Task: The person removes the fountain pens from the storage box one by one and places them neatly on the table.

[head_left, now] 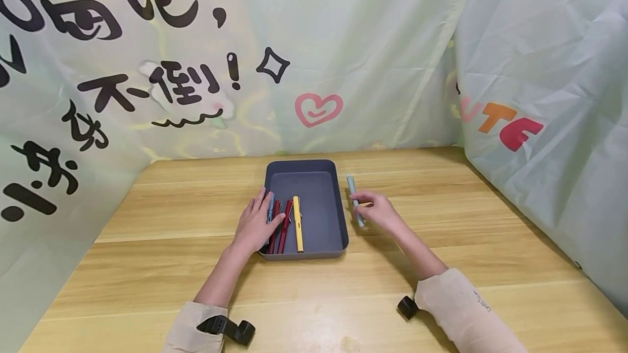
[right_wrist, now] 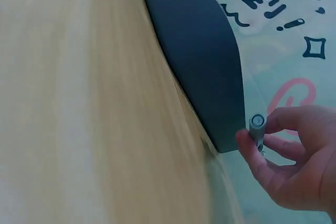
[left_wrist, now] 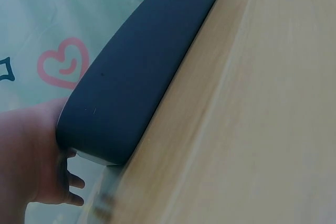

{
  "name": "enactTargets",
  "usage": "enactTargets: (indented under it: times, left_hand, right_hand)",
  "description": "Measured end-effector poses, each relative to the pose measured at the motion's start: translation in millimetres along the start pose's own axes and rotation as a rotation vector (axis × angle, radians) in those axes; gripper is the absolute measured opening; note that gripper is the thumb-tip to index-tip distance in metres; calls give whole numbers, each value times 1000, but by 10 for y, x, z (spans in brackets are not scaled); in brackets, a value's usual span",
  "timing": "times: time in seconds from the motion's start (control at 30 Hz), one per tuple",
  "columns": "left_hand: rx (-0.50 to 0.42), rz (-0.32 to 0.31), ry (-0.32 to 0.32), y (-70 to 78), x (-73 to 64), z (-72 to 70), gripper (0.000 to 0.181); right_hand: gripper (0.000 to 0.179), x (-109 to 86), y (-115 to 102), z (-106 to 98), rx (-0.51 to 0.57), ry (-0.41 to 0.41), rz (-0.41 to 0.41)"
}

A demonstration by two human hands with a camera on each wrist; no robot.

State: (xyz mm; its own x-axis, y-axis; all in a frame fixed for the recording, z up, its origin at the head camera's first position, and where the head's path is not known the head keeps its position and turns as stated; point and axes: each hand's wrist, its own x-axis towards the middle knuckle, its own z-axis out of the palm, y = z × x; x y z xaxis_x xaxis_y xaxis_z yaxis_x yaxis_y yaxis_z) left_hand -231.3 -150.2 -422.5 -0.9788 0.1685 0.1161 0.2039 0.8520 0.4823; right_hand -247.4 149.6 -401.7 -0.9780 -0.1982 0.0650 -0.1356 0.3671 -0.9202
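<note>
A light blue pen (head_left: pixel 351 183) is pinched between the thumb and fingers of my right hand (head_left: pixel 376 210), just right of the dark grey tray (head_left: pixel 321 189). The right wrist view shows the end of this pen (right_wrist: pixel 257 121) facing the camera, beside the tray's outer wall. My left hand (head_left: pixel 255 223) lies over the tray's left side with its fingers extended. Partly under it is a blue pen (head_left: pixel 271 206). Two dark red pens lie beside that, the nearer to the middle being a red pen (head_left: pixel 284 233). Right of them lies a yellow pen (head_left: pixel 298 227).
The tray rests on a wooden table (head_left: pixel 441 217). A printed cloth (head_left: pixel 382 70) with lettering and a pink heart hangs behind and at both sides. A black wrist camera (head_left: pixel 242 332) sits on the left sleeve, another camera (head_left: pixel 408 307) by the right sleeve.
</note>
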Motion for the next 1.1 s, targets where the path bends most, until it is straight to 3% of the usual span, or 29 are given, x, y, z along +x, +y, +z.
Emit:
enactTargets:
  times: [0.3,1.1]
  left_hand:
    - [0,-2,-13,5,-38,7,70]
    - [13,4,0,14,7,-1,70]
  right_hand:
    - [31,0,160,86,21,-1,68]
    - [37,25,152,65,18,-7,104]
